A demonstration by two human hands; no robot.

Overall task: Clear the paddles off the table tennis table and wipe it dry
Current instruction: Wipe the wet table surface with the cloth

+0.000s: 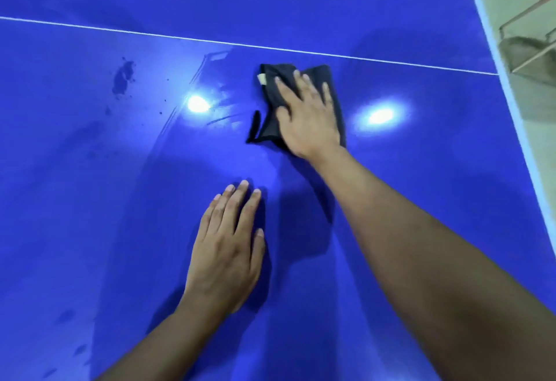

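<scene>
"Cloth (268,96) first: where does it sit?"

"Just on your side of the white line (210,41), a little right of the line's middle, flat on the blue table (90,170). Your right hand (307,115) lies spread on top of it, fingers straight and fanned, palm pressing it down. Nothing is pinched."

"And the other hand?"

"Your left hand (225,248) rests flat on bare table, nearer you than the cloth and well short of the line. Its fingers are straight and close together, and it holds nothing."

"How will the cloth handle?"

"My guess is soft, light and limp (it is folded over itself, with a loose tail sticking out at its left edge and a pale tag at the corner nearest the line). With no stiffness it goes only where your palm drags it, and on this glossy top it should slide easily. Keep your flat palm over its middle so the folds don't spread. If you lift it, gather it through the thick folded part, not by the tail."

"What remains?"

"No paddles show on this stretch. A dark wet patch (123,76) with small drops sits on your side of the line, well left of the cloth. Fainter smears lie farther from the line, toward you on the left. Those likely need passes."
</scene>
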